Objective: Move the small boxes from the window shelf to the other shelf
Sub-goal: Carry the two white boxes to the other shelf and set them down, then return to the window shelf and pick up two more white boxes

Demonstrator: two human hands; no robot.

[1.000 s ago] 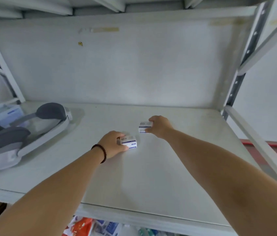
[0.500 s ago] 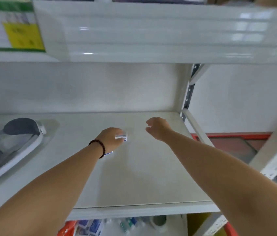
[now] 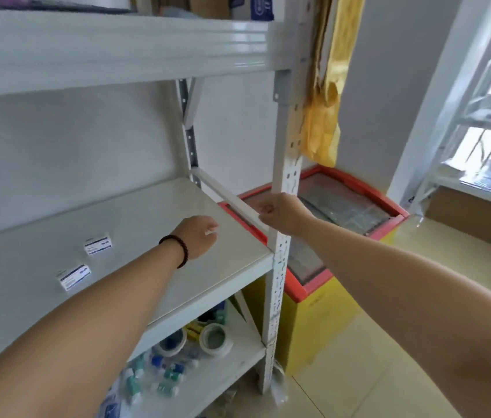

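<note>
Two small white boxes with blue print lie flat on the white metal shelf (image 3: 153, 212): one box (image 3: 98, 244) further back, the other box (image 3: 74, 276) nearer the front at the left. My left hand (image 3: 197, 236), with a dark bracelet at the wrist, hovers above the shelf's right part with loosely curled fingers and holds nothing. My right hand (image 3: 280, 214) hangs in front of the rack's front right post (image 3: 283, 164), fingers loosely curled, empty. The window shelf (image 3: 485, 188) stands at the far right with small items lying on it, blurred.
A red-rimmed yellow chest freezer (image 3: 313, 285) stands right of the rack. Tape rolls (image 3: 214, 337) and small bottles (image 3: 159, 372) fill the lower shelf. A yellow sack (image 3: 322, 116) hangs by the post. A cardboard box (image 3: 473, 215) sits under the window shelf. Tiled floor lies at the lower right.
Both hands let go of the two boxes, which now lie on the shelf. The view swung right toward the window; both hands drew away to the shelf's right end.
</note>
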